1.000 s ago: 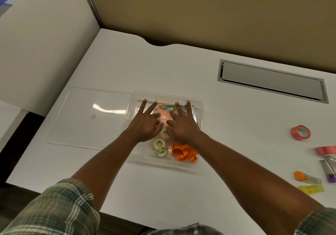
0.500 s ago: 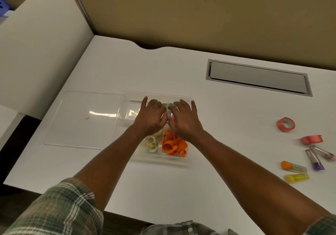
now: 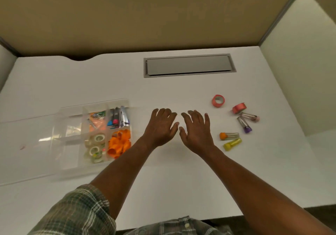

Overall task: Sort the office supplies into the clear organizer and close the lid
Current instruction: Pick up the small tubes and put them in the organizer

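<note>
- White counter (image 3: 163,85) carries the organizer (image 3: 94,134), lid open beside it.
- Left hand (image 3: 161,127) and right hand (image 3: 197,131), right of the organizer, hover with grip spread, holding nothing.
- Tape rolls (image 3: 218,100) and tubes (image 3: 229,136) lie farther right, unsorted.
- Step in hand: fetching; next likely calls for a reach rightward and a pinch on one item.

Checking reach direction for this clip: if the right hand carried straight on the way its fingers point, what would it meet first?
The right hand points away from the person across bare desk; the line looks free up to the grey cable hatch. The red tape roll lies off to its right, probably missed.
</note>
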`<control>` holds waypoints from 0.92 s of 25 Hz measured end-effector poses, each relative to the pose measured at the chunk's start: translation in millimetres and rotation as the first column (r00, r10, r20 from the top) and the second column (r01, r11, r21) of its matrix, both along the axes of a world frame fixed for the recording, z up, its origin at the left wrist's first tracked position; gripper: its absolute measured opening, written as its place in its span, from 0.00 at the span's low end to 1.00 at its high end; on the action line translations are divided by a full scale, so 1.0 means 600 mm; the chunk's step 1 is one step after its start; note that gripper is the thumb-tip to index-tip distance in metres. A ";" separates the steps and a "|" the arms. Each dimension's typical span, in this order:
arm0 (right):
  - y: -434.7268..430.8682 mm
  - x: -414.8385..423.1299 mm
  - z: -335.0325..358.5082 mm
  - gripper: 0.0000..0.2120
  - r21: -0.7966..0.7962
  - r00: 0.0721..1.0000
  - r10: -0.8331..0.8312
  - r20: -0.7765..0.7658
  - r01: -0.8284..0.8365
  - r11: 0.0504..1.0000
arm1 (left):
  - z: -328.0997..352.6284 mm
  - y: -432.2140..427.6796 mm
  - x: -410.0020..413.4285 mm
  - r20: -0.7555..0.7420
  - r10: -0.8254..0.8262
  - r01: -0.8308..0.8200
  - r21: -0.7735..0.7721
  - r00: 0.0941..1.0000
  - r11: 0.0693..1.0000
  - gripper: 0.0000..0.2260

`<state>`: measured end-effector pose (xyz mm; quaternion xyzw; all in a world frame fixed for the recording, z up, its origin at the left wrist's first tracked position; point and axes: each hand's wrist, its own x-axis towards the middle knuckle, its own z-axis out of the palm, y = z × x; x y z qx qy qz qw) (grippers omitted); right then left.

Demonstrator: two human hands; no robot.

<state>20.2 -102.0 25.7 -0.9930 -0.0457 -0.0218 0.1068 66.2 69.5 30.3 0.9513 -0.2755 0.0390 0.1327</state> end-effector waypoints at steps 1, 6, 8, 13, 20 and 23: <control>-0.034 -0.012 -0.004 0.25 -0.011 0.999 -0.035 -0.007 0.035 0.999 | -0.004 -0.033 -0.005 -0.009 -0.027 0.027 0.007 1.000 1.000 0.19; -0.175 -0.064 -0.024 0.25 -0.030 0.980 -0.168 -0.102 0.166 0.986 | -0.026 -0.178 -0.029 -0.107 -0.129 0.135 0.050 0.986 0.990 0.20; -0.225 -0.078 -0.028 0.25 -0.019 0.969 -0.213 -0.122 0.212 0.977 | -0.037 -0.226 -0.040 -0.145 -0.162 0.171 0.053 0.976 0.984 0.20; -0.322 -0.082 -0.034 0.25 -0.006 0.922 -0.348 -0.167 0.352 0.936 | -0.059 -0.318 -0.056 -0.224 -0.153 0.181 0.106 0.962 0.978 0.16; -0.392 -0.054 -0.047 0.21 0.036 0.861 -0.453 -0.230 0.473 0.880 | -0.087 -0.370 -0.057 -0.256 -0.057 0.118 0.229 0.965 0.966 0.10; -0.400 -0.042 -0.053 0.22 0.096 0.857 -0.445 -0.261 0.481 0.871 | -0.089 -0.372 -0.056 -0.246 -0.007 0.057 0.197 0.969 0.979 0.10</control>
